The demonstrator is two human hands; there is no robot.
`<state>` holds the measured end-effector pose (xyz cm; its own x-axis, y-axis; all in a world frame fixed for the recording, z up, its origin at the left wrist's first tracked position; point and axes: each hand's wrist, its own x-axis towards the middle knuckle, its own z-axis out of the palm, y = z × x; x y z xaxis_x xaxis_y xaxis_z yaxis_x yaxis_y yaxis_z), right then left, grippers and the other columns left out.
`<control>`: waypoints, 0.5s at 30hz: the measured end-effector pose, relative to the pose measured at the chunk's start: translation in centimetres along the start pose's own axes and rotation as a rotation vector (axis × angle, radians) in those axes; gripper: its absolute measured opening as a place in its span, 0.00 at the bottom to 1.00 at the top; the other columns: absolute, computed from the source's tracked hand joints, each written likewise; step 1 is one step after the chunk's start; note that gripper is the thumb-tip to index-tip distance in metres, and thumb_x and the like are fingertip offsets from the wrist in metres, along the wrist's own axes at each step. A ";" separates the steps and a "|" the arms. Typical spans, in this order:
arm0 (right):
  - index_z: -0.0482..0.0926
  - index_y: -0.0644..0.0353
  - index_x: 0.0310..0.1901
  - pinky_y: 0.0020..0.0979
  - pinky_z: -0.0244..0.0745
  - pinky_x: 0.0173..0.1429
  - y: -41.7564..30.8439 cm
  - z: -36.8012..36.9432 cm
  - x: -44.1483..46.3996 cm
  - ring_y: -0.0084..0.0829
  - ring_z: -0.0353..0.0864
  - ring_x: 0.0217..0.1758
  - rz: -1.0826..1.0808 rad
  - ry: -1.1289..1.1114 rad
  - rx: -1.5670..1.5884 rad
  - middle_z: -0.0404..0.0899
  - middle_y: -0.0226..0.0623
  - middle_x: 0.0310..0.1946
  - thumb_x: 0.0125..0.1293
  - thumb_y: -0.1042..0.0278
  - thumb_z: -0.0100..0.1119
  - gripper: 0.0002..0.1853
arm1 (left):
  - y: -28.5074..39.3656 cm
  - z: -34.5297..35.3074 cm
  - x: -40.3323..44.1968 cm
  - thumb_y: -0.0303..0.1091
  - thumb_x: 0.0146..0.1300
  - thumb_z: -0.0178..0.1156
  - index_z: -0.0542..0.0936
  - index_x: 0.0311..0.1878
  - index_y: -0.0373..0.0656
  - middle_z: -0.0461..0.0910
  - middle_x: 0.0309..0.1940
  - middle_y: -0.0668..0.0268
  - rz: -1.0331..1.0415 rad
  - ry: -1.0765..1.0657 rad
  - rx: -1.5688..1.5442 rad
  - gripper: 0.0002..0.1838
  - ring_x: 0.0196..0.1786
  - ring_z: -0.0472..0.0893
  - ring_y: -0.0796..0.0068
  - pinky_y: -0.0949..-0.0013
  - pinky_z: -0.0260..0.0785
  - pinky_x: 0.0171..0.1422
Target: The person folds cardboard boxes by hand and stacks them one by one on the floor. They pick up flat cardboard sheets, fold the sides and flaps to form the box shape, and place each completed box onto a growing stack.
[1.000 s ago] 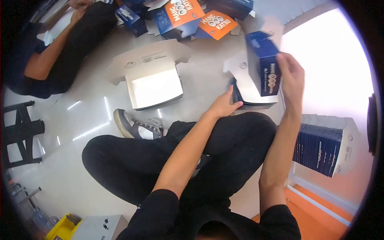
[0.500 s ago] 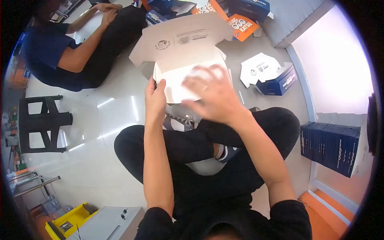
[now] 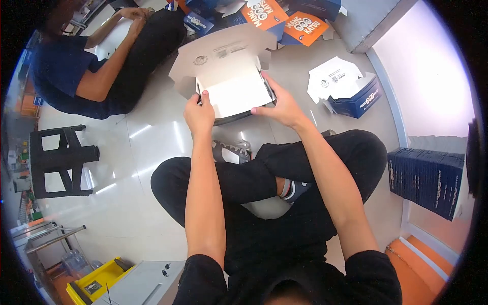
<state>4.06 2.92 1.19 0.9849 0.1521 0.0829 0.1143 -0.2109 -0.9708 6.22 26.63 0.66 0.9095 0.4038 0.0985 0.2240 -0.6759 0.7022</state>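
An open cardboard box (image 3: 236, 94) with a white inside is held up above my crossed legs. Its wide lid flap (image 3: 218, 53), printed with a small round logo and text, stands raised on the far side. My left hand (image 3: 200, 114) grips the near left corner, thumb at the inner edge. At the right end my right hand (image 3: 279, 104) holds the side wall, with the thumb near the front corner and fingers along the outside. The box's outer face is mostly hidden from me.
To the right sits a blue box with its lid open (image 3: 356, 99). A stack of flat blue cartons (image 3: 427, 178) leans by the wall. Orange cartons (image 3: 305, 28) pile up ahead. Another person (image 3: 96, 71) sits at left, near a black stool (image 3: 61, 160).
My right hand has moved from over the box's inside to its right end and now grips it. The box has come slightly lower, and its front edge now shows dark.
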 end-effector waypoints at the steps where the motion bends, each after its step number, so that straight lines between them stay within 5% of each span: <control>1: 0.54 0.60 0.78 0.35 0.56 0.78 0.5 0.1 0.0 0.37 0.59 0.79 -0.030 -0.064 0.008 0.61 0.46 0.76 0.60 0.68 0.70 0.47 | 0.0 0.1 0.0 0.45 0.71 0.57 0.83 0.50 0.32 0.85 0.43 0.44 -0.007 0.031 0.006 0.22 0.49 0.84 0.45 0.54 0.73 0.55; 6: 0.49 0.58 0.80 0.35 0.53 0.80 2.2 0.3 0.8 0.35 0.53 0.81 -0.051 -0.137 0.113 0.55 0.43 0.79 0.54 0.81 0.65 0.52 | 0.8 -0.5 -0.8 0.37 0.70 0.57 0.81 0.56 0.33 0.85 0.47 0.47 -0.043 -0.001 -0.110 0.19 0.51 0.85 0.53 0.60 0.73 0.57; 9: 0.51 0.56 0.80 0.36 0.52 0.81 2.0 0.4 1.4 0.36 0.54 0.81 -0.027 -0.092 0.267 0.56 0.43 0.78 0.53 0.84 0.60 0.50 | 2.1 -1.3 -1.2 0.29 0.70 0.56 0.78 0.62 0.32 0.86 0.49 0.51 -0.117 -0.014 -0.336 0.19 0.51 0.85 0.62 0.64 0.73 0.58; 11: 0.60 0.60 0.76 0.38 0.51 0.82 1.6 0.6 1.6 0.47 0.54 0.82 -0.143 0.023 0.081 0.57 0.54 0.77 0.50 0.81 0.57 0.46 | 2.7 -1.5 -1.4 0.26 0.71 0.53 0.75 0.65 0.32 0.84 0.51 0.52 -0.115 -0.004 -0.390 0.21 0.51 0.84 0.67 0.66 0.73 0.58; 15: 0.65 0.60 0.72 0.41 0.56 0.80 1.2 1.2 2.4 0.51 0.59 0.79 -0.201 0.095 0.002 0.62 0.55 0.74 0.49 0.81 0.56 0.42 | 1.6 -0.7 -1.2 0.24 0.70 0.53 0.75 0.66 0.31 0.83 0.54 0.50 -0.118 -0.018 -0.403 0.21 0.54 0.84 0.64 0.65 0.72 0.60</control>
<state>6.41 4.20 -0.06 0.9501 0.0994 0.2959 0.3097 -0.1833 -0.9330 5.22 25.45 2.16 0.8926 0.4508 -0.0092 0.1758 -0.3290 0.9278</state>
